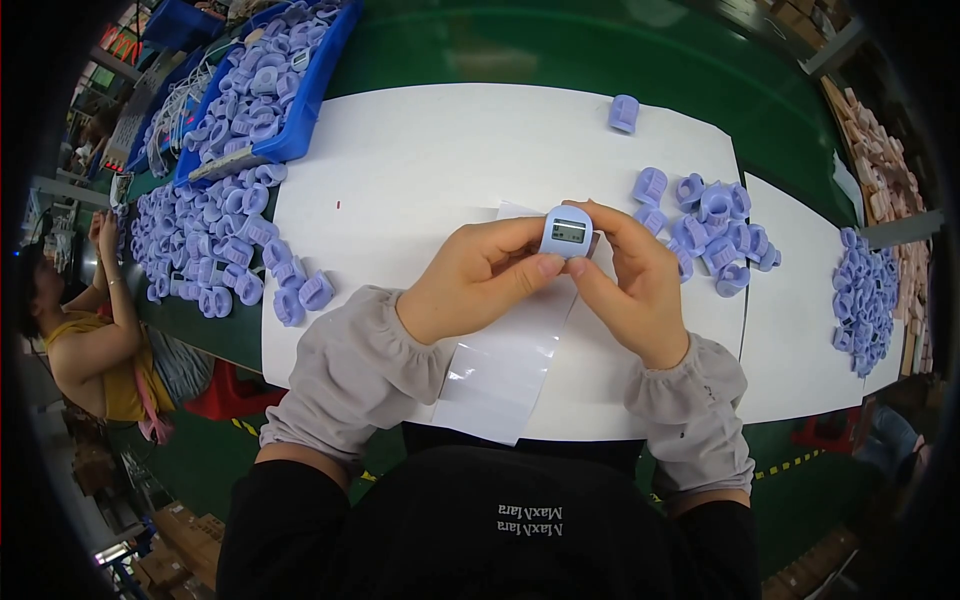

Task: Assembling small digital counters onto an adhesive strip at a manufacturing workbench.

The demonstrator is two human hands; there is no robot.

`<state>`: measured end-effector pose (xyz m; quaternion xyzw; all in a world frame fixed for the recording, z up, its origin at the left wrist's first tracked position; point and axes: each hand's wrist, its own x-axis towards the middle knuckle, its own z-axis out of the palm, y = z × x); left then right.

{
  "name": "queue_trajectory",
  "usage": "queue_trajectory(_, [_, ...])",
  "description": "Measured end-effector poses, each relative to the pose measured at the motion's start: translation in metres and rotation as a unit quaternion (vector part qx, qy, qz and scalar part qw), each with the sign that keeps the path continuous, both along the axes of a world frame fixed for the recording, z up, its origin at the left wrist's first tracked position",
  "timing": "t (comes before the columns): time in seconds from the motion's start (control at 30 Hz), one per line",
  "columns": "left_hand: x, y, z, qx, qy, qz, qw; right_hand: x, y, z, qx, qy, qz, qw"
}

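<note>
lilac device (567, 231) sits pinched between left hand (468, 278) and right hand (638, 285).

left hand (468, 280): pinching | right hand (640, 285): pinching | fingers (512, 236): bent | forearms (350, 355): angled inward

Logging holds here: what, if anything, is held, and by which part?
A small lavender device, held by its edges, between the left grip and right grip.
</note>
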<state>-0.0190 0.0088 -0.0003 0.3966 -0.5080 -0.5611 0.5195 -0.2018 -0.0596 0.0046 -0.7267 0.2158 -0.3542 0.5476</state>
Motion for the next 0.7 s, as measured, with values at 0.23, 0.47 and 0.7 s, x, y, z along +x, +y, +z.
queue_trajectory(0.23, [0.005, -0.001, -0.003, -0.012, -0.052, 0.003, 0.999, 0.000, 0.000, 0.001, 0.023, 0.001, -0.001, 1.000])
queue_trajectory(0.47, [0.005, -0.001, 0.003, -0.017, -0.047, 0.013, 0.999, 0.000, 0.000, 0.000, 0.013, 0.005, -0.008, 1.000])
queue_trajectory(0.7, [0.009, -0.001, 0.008, -0.010, -0.046, 0.008, 0.999, 0.000, -0.007, -0.013, -0.028, 0.061, -0.097, 0.993])
